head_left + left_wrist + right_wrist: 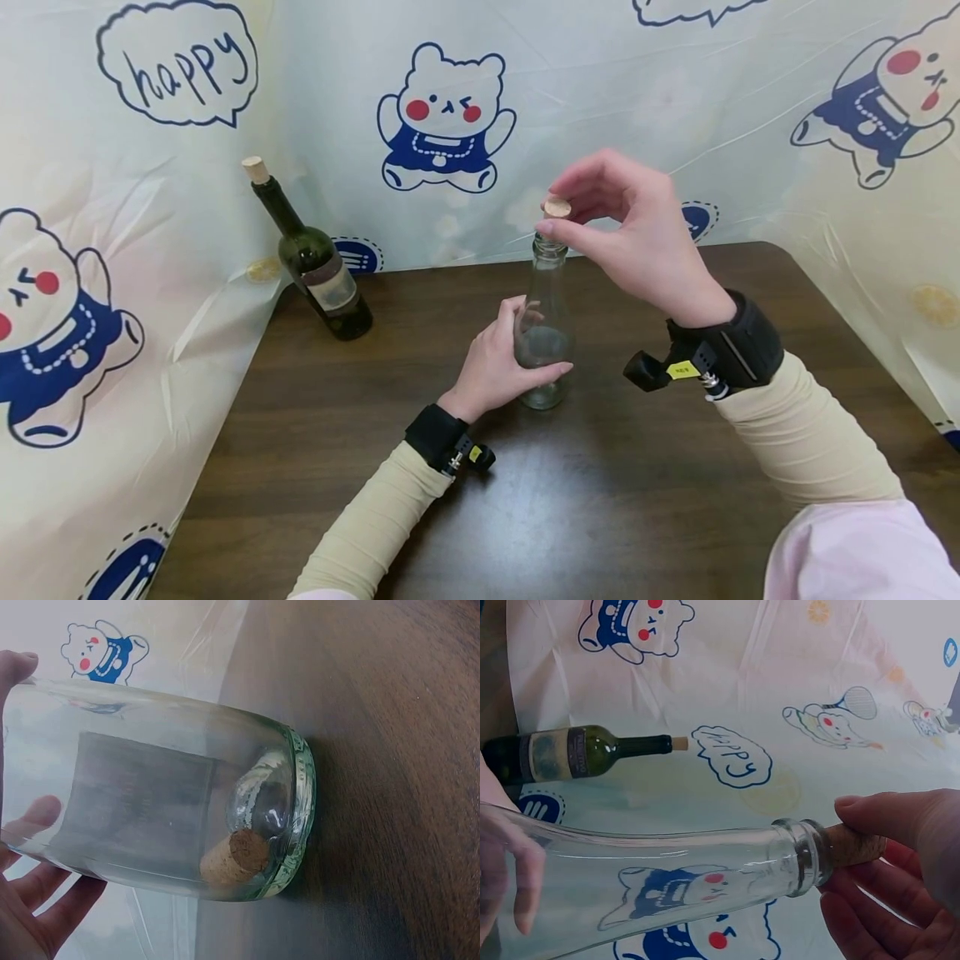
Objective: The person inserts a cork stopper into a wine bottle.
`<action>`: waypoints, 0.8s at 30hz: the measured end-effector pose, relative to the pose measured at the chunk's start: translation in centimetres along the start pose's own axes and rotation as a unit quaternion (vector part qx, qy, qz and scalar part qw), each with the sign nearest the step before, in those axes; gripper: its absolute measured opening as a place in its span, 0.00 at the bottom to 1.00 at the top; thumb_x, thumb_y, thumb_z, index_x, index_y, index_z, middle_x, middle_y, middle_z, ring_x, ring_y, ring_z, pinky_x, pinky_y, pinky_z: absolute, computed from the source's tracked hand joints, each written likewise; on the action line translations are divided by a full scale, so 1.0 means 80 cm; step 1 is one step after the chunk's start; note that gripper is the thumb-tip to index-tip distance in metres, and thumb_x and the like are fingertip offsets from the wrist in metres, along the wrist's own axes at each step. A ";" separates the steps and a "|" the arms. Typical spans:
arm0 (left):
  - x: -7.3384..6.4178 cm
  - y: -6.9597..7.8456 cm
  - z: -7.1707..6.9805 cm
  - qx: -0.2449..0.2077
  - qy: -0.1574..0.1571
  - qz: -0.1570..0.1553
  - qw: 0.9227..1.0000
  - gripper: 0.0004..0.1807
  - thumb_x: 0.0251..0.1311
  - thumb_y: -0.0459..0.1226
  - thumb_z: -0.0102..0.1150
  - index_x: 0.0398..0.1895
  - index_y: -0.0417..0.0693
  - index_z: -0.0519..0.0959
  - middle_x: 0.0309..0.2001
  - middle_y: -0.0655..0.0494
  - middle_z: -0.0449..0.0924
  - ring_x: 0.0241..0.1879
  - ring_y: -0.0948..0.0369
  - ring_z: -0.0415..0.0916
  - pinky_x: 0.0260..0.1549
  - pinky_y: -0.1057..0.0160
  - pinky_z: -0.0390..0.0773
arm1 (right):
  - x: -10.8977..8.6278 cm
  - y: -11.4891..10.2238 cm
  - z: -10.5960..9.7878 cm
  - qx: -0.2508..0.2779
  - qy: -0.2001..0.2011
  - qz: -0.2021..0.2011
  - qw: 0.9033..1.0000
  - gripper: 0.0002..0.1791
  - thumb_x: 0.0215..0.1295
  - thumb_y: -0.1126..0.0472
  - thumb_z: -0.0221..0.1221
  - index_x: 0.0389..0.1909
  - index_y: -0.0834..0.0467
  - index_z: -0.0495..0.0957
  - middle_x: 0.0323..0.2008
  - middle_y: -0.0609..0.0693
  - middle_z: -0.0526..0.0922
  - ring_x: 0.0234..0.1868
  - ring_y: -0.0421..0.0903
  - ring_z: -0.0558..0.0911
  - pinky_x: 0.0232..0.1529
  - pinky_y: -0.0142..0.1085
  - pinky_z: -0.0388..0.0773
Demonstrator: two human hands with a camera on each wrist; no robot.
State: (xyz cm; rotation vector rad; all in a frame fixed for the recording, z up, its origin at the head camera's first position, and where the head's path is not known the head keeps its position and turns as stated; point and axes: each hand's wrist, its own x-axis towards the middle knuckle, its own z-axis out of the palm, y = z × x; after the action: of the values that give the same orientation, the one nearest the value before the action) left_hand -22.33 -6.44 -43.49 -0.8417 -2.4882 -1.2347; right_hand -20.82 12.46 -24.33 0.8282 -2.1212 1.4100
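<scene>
A clear glass bottle (547,287) stands upright on the table, and my left hand (491,367) grips its body, thumb in front. At its mouth my right hand (637,233) pinches a cork (557,207) between thumb and fingers. The right wrist view has this cork (855,846) seated at the rim, most of its length outside; how deep it goes is hard to tell. A second cork (234,859) lies inside the bottle at its base, seen in the left wrist view. A grey label-like patch (142,795) shows through the glass.
At the back left of the brown table (337,517) stands a green wine bottle (315,267) with a label and a cork (256,170) in its neck. A printed sheet (315,100) with cartoon bears hangs behind and beside the table.
</scene>
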 end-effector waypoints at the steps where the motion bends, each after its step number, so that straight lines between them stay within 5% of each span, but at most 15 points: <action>1: 0.000 0.000 0.000 -0.001 0.001 0.000 1.000 0.50 0.49 0.64 0.70 0.69 0.52 0.60 0.58 0.56 0.83 0.56 0.61 0.80 0.50 0.52 0.82 | 0.000 0.001 0.001 -0.004 -0.004 0.001 1.000 0.17 0.58 0.63 0.72 0.45 0.66 0.82 0.38 0.47 0.87 0.38 0.42 0.85 0.45 0.30 0.81; 8: 0.000 0.000 -0.002 -0.006 -0.001 -0.005 1.000 0.50 0.49 0.65 0.69 0.70 0.53 0.60 0.58 0.56 0.82 0.56 0.62 0.79 0.51 0.52 0.82 | -0.005 0.012 0.007 -0.012 -0.025 0.024 0.999 0.20 0.60 0.61 0.72 0.50 0.65 0.81 0.42 0.50 0.87 0.43 0.41 0.84 0.51 0.32 0.80; 12: 0.000 0.000 -0.001 -0.008 0.002 -0.004 1.000 0.50 0.49 0.65 0.69 0.70 0.54 0.60 0.58 0.57 0.82 0.56 0.61 0.80 0.50 0.52 0.82 | -0.005 0.023 0.013 0.063 -0.048 0.089 0.993 0.19 0.70 0.56 0.63 0.55 0.63 0.79 0.47 0.54 0.88 0.50 0.45 0.84 0.58 0.38 0.77; 14: 0.000 -0.001 0.000 -0.004 0.004 -0.003 1.000 0.50 0.49 0.65 0.69 0.70 0.54 0.60 0.58 0.57 0.82 0.56 0.61 0.80 0.50 0.52 0.82 | -0.004 0.028 0.016 0.137 -0.083 0.143 0.977 0.23 0.76 0.48 0.53 0.56 0.63 0.78 0.48 0.55 0.87 0.53 0.48 0.83 0.62 0.44 0.74; 19: -0.002 0.000 0.000 0.002 0.006 -0.010 1.000 0.51 0.48 0.65 0.70 0.70 0.54 0.60 0.57 0.57 0.83 0.56 0.60 0.80 0.51 0.51 0.81 | 0.003 0.040 0.021 0.279 -0.183 0.244 0.910 0.40 0.75 0.31 0.36 0.47 0.62 0.81 0.43 0.54 0.88 0.55 0.56 0.82 0.66 0.57 0.64; 24: -0.002 0.001 0.000 0.002 0.006 -0.005 1.000 0.50 0.49 0.64 0.70 0.70 0.54 0.59 0.57 0.56 0.83 0.56 0.59 0.79 0.51 0.51 0.81 | 0.007 0.041 0.026 0.321 -0.208 0.258 0.887 0.41 0.73 0.30 0.37 0.37 0.61 0.84 0.34 0.54 0.88 0.46 0.54 0.84 0.65 0.59 0.63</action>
State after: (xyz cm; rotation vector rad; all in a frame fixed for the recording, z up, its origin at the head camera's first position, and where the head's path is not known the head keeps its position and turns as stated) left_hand -22.15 -6.46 -43.47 -0.8207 -2.4871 -1.2348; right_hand -23.59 11.34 -26.88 0.8882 -2.3082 2.4987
